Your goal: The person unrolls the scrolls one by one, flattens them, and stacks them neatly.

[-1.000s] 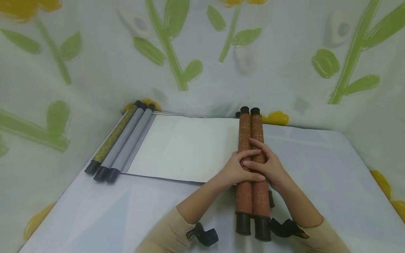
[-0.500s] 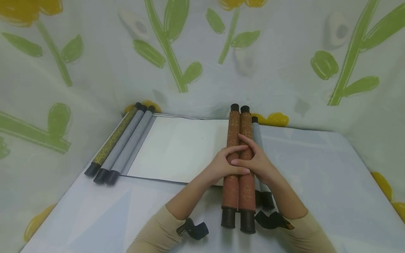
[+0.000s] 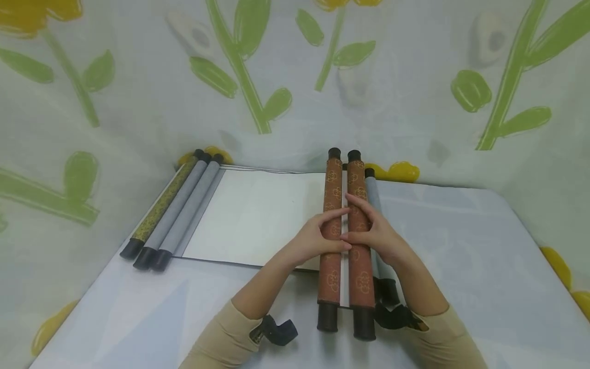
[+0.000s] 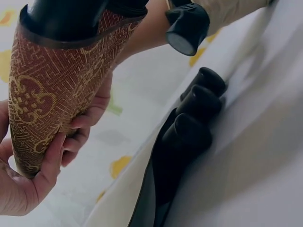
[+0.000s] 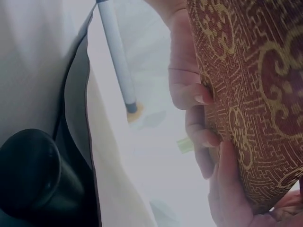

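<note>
A scroll with two rollers in red-brown fabric, gold-patterned and black-ended, is held above the table in the head view. Around its left roller point(image 3: 329, 282) my left hand point(image 3: 304, 238) curls, thumb and fingers on either side. My right hand point(image 3: 382, 238) grips the right roller point(image 3: 361, 282) the same way. A narrow white strip shows between the rollers. Fingertips of both hands nearly meet at the middle. The left wrist view has the patterned fabric point(image 4: 52, 85) close up, with fingers point(image 4: 52, 163) pressed against it; the right wrist view likewise shows the fabric point(image 5: 246, 94) in the fingers.
Underneath, an unrolled white sheet point(image 3: 267, 215) lies on the table. At its left end are two grey rollers point(image 3: 191, 205) and a yellow-green patterned one point(image 3: 166, 205). A grey roller point(image 3: 374, 192) lies by its right end, partly behind my right hand. A flowered curtain point(image 3: 295, 143) hangs behind.
Both hands have moved left with the scroll, uncovering the grey roller on the right. Its two rollers, side by side before, now stand slightly apart with a white strip between.
</note>
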The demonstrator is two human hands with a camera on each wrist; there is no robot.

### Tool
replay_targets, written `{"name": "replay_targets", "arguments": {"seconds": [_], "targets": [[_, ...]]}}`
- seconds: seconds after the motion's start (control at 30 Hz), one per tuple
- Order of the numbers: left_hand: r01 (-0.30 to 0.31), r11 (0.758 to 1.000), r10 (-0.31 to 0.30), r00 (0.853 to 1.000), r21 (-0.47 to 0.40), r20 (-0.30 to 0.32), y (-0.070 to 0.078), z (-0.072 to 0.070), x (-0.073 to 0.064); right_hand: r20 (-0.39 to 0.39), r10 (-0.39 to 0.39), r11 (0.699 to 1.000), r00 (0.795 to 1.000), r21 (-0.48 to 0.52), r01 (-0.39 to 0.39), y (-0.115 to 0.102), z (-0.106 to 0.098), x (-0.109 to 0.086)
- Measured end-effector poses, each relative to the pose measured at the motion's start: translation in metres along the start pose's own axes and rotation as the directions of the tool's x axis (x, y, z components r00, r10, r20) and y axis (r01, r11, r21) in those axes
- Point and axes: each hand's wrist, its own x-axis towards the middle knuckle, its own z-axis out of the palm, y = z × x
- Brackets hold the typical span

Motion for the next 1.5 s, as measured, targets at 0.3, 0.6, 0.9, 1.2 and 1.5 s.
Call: {"name": "replay_targets", "arguments": {"seconds": [0.3,0.6,0.9,1.2,1.5], "targets": [[0.049,0.994,-0.054,0.997,-0.098,-0.05,-0.002,-0.002,0.001,-0.08,0.054,0.999,0.995,0.006,-0.054,-0.001,-0.002,0.0],[0.069,0.994,-0.078,0.993,-0.09,-0.093,-0.004,-0.002,0.003,-0.115,0.046,0.999,0.992,0.023,-0.043,0.002,0.003,0.002],[0.06,0.997,-0.065,0.99,-0.045,-0.124,-0.003,-0.005,0.002,-0.142,0.073,0.997,0.987,0.02,-0.071,0.002,0.0,0.001],[0.045,0.999,-0.049,0.985,-0.03,-0.168,-0.003,-0.011,0.003,-0.178,0.066,0.998,0.982,-0.012,-0.069,0.0,-0.008,0.0],[0.079,0.996,-0.083,0.976,-0.026,-0.199,-0.003,-0.011,0.003,-0.176,0.087,0.996,0.981,0.022,-0.084,-0.002,-0.009,-0.001]]}}
